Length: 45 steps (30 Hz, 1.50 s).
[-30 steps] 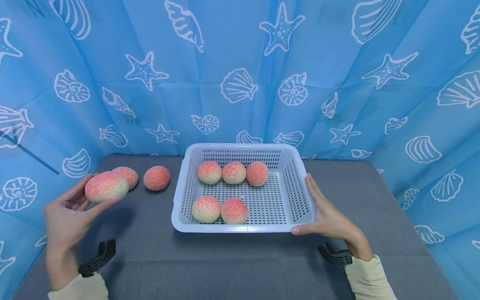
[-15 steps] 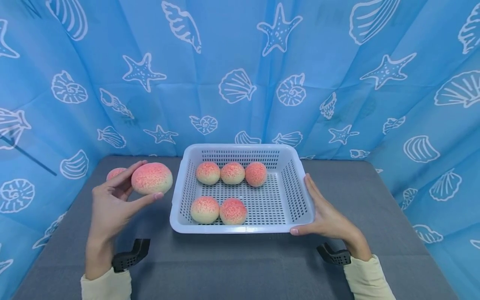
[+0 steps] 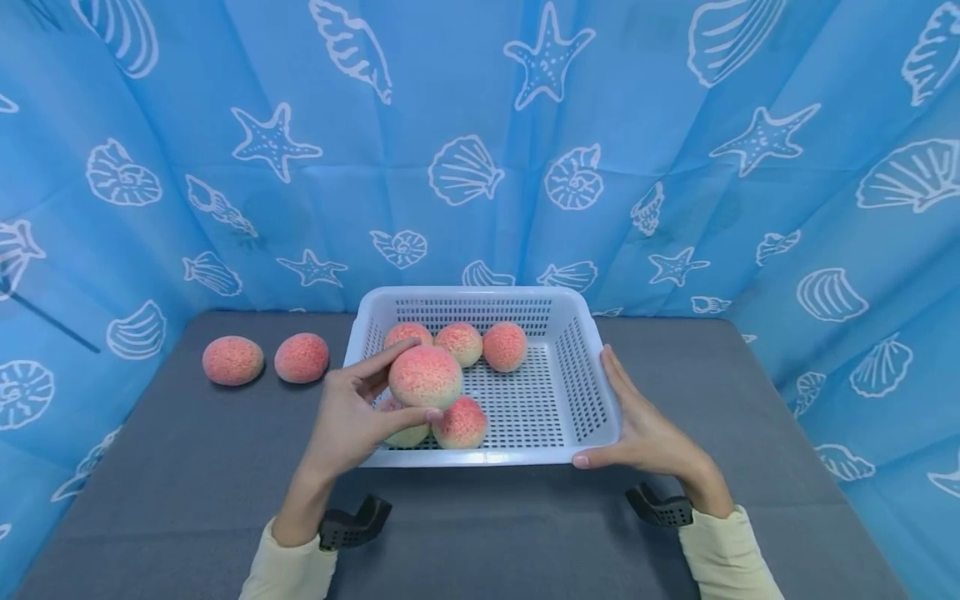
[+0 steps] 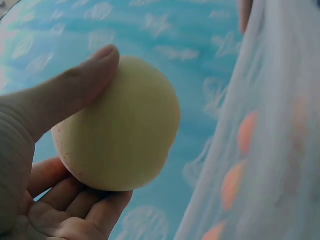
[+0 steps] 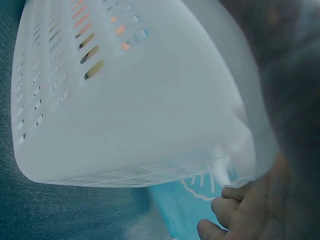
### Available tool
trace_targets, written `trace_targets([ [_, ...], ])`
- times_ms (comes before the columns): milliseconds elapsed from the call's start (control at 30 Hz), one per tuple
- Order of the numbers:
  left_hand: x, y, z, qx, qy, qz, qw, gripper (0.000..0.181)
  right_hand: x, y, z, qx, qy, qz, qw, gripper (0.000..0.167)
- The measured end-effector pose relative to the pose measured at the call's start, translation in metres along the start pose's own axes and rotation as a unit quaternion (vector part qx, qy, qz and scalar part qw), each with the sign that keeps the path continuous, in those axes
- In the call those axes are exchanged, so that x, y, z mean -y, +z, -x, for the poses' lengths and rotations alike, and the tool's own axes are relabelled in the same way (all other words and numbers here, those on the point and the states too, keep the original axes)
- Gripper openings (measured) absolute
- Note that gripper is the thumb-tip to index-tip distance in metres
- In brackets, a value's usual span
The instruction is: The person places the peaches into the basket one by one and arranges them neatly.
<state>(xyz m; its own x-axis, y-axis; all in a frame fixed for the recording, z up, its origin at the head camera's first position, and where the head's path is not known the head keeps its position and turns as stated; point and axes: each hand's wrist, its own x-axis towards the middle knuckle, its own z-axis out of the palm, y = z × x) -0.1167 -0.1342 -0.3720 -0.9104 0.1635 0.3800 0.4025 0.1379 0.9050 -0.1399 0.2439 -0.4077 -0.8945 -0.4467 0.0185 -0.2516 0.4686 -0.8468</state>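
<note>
My left hand holds a pink-and-cream peach between thumb and fingers, above the left part of a white plastic basket. In the left wrist view, the thumb lies across the pale side of this peach and the fingers curl beneath it. Several more peaches are in the basket, in a back row and a front row; the held peach and hand partly cover some. My right hand grips the basket's front right corner, thumb at the front rim and fingers along the right side.
Two peaches lie on the grey tabletop left of the basket, one at the far left and one nearer the basket. Behind the table hangs a blue curtain with white shell and starfish prints.
My left hand has carried the peach rightward from the table's left side to over the basket. The two table peaches are now uncovered. My right hand has stayed at the basket corner.
</note>
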Motion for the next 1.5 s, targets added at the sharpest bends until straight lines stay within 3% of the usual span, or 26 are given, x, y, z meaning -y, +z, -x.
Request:
trace_targets([
  [167,0.002,0.037,-0.006,0.046,-0.034,0.031,0.9979,0.081,0.001,0.001,0.001,0.0,0.004,-0.008,1.0,0.146],
  [300,0.007,0.064,-0.014,0.084,-0.061,0.031,0.9941,0.08,0.001,0.002,0.001,0.0,0.008,-0.014,0.9999,0.146],
  [533,0.018,0.093,-0.024,0.129,-0.081,-0.014,0.9882,0.076,0.001,0.003,-0.001,0.001,0.007,-0.021,0.9998,0.146],
  [700,0.019,0.104,-0.032,0.15,-0.099,-0.088,0.9797,0.074,0.002,0.003,-0.002,0.0,0.006,-0.019,0.9998,0.145],
  [933,0.016,0.113,-0.038,0.209,-0.127,-0.205,0.9478,0.069,0.003,0.003,-0.002,0.003,0.014,-0.02,0.9997,0.146],
  [1133,0.019,0.113,-0.039,0.24,-0.129,-0.245,0.9303,0.064,0.003,0.003,0.0,0.001,0.016,-0.015,0.9998,0.146],
  [1333,0.021,0.113,-0.04,0.256,-0.129,-0.262,0.9215,0.067,0.002,0.004,0.0,0.0,0.012,-0.013,0.9998,0.146],
  [1500,0.021,0.114,-0.04,0.256,-0.134,-0.269,0.9185,0.054,0.002,0.004,0.001,0.001,0.008,-0.014,0.9999,0.145],
])
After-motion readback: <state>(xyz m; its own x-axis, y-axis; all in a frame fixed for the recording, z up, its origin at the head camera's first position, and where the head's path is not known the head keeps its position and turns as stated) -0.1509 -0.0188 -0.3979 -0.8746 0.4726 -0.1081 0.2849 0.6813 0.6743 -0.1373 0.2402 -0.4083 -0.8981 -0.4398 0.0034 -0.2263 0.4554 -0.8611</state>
